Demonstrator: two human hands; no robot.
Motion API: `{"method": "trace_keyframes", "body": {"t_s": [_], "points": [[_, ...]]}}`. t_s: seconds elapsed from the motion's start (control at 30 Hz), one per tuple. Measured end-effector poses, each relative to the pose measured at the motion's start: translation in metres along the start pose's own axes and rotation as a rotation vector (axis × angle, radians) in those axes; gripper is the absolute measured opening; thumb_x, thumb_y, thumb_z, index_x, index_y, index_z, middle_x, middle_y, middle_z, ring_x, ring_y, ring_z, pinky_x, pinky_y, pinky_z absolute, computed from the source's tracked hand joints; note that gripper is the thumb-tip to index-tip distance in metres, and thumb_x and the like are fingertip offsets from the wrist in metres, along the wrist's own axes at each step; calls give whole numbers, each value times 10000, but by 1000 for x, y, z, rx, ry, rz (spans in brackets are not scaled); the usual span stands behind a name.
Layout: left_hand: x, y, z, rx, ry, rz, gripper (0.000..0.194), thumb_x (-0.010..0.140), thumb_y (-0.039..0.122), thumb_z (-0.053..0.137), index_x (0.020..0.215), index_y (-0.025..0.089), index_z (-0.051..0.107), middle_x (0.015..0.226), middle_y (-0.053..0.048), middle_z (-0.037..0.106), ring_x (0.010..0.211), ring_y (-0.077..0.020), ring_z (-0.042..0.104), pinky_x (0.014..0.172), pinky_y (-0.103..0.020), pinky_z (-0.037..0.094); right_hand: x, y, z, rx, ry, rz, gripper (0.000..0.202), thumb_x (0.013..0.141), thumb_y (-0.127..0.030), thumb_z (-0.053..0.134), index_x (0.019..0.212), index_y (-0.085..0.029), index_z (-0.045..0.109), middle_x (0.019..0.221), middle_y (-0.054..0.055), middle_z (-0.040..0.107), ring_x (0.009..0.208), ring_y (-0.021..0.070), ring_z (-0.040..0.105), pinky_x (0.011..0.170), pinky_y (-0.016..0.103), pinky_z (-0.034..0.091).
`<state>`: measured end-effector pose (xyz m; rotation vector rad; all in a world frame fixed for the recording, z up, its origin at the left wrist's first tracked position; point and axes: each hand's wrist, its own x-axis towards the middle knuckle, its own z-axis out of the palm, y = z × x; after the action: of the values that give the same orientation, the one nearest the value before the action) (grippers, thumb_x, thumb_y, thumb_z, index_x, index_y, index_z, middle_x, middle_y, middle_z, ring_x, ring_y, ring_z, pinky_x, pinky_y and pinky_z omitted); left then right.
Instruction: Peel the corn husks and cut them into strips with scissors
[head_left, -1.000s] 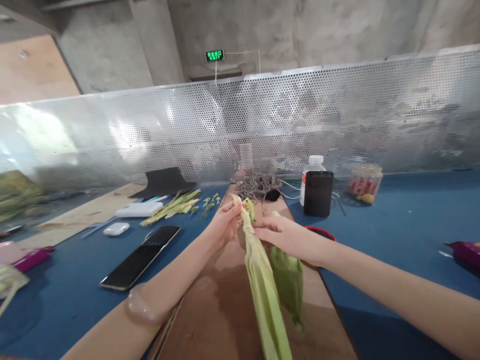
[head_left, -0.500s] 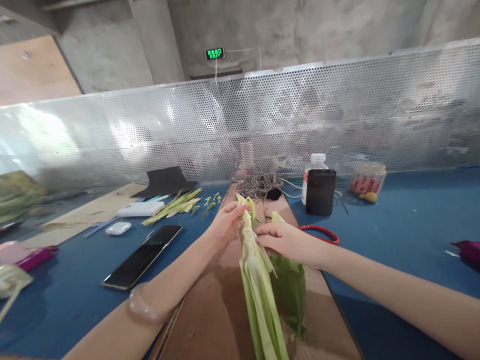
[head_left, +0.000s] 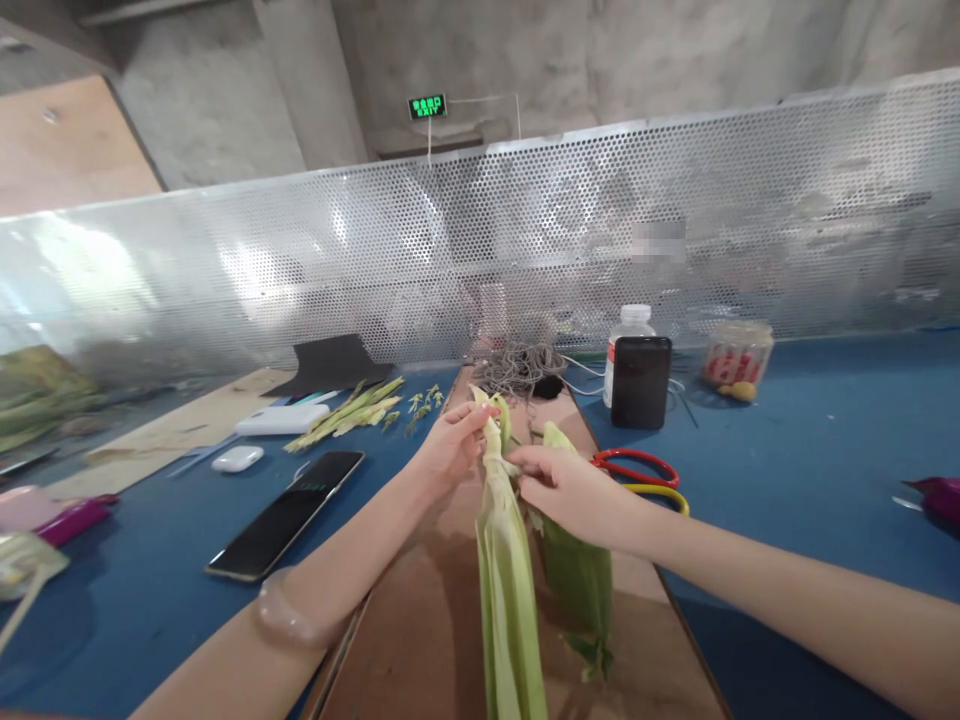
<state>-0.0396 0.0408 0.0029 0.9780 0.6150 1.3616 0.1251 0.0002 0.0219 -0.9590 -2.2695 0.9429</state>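
My left hand (head_left: 455, 440) is closed in a pinch on the narrow top of a bundle of pale green corn husks (head_left: 508, 590), which hangs toward me in long folds. Just below, at the bundle's tied-looking neck, my right hand (head_left: 574, 492) has thumb and fingers pressed together on a small whitish strip (head_left: 511, 467); its exact kind is unclear. Under and beside my right hand, a greener husk piece (head_left: 585, 580) lies on the brown board (head_left: 420, 640). Scissors with red and yellow handles (head_left: 645, 466) are partly hidden behind my right wrist.
A smartphone (head_left: 289, 515), a white earbud case (head_left: 237, 459) and husk strips (head_left: 352, 415) lie on the left. Grey yarn (head_left: 517, 370) is heaped at the back. A bottle (head_left: 635, 320), an upright black phone-like device (head_left: 641, 383) and a jar (head_left: 739, 355) stand right.
My right hand has turned and shifted slightly down, its fingers now drawn together at the neck. The husk bundle's lower end has swung left. The scissors' yellow handle has come into sight.
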Motion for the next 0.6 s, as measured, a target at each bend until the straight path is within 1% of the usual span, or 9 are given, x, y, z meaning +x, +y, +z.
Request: {"method": "trace_keyframes", "body": {"t_s": [0.07, 0.13, 0.23, 0.33, 0.43, 0.53, 0.6], "points": [[0, 0, -1, 5, -1, -3, 166, 601, 259, 723, 634, 127, 627, 572, 15, 590, 509, -75, 536, 540, -201, 437, -1, 0, 1, 59, -12, 30, 160, 787, -160, 393, 849, -173, 540, 626, -20, 514, 532, 102, 499, 501, 213, 383], [1, 0, -2, 13, 1, -9, 184, 591, 268, 728, 643, 118, 634, 571, 6, 594, 514, -88, 547, 539, -212, 440, -2, 0, 1, 123, -29, 58, 139, 805, -201, 399, 860, -175, 523, 636, -10, 548, 538, 114, 540, 509, 224, 418], [1, 1, -2, 23, 12, -11, 226, 573, 287, 737, 672, 104, 648, 575, -9, 606, 535, -106, 565, 543, -221, 443, -3, -3, -1, 193, 39, 102, 111, 797, -249, 439, 773, -174, 518, 602, -10, 556, 519, 111, 540, 503, 227, 438], [0, 1, -2, 29, 23, -11, 254, 551, 300, 748, 689, 108, 656, 566, -8, 610, 531, -110, 568, 530, -220, 439, 0, -6, -5, 408, 78, 200, 134, 772, -204, 432, 660, -164, 493, 550, -17, 526, 487, 102, 530, 480, 228, 456], [0, 1, -1, 32, 32, -9, 267, 522, 309, 763, 671, 116, 656, 564, -3, 612, 529, -111, 570, 527, -219, 439, 4, -6, -6, 628, 54, 281, 121, 716, -113, 403, 670, -153, 508, 544, -13, 523, 485, 108, 534, 429, 223, 455], [-1, 1, 0, 34, 39, 1, 281, 504, 321, 770, 661, 121, 653, 566, 0, 614, 532, -112, 572, 526, -218, 438, 6, 0, -6, 687, 9, 267, 141, 658, -65, 434, 733, -137, 530, 574, -1, 552, 499, 105, 531, 432, 221, 461], [-1, 1, 0, 36, 45, 3, 290, 506, 328, 769, 672, 122, 652, 565, 3, 612, 528, -109, 569, 523, -217, 436, 7, 3, -5, 692, -34, 251, 127, 667, -90, 494, 780, -133, 533, 591, -2, 559, 507, 99, 528, 460, 228, 470]]}}
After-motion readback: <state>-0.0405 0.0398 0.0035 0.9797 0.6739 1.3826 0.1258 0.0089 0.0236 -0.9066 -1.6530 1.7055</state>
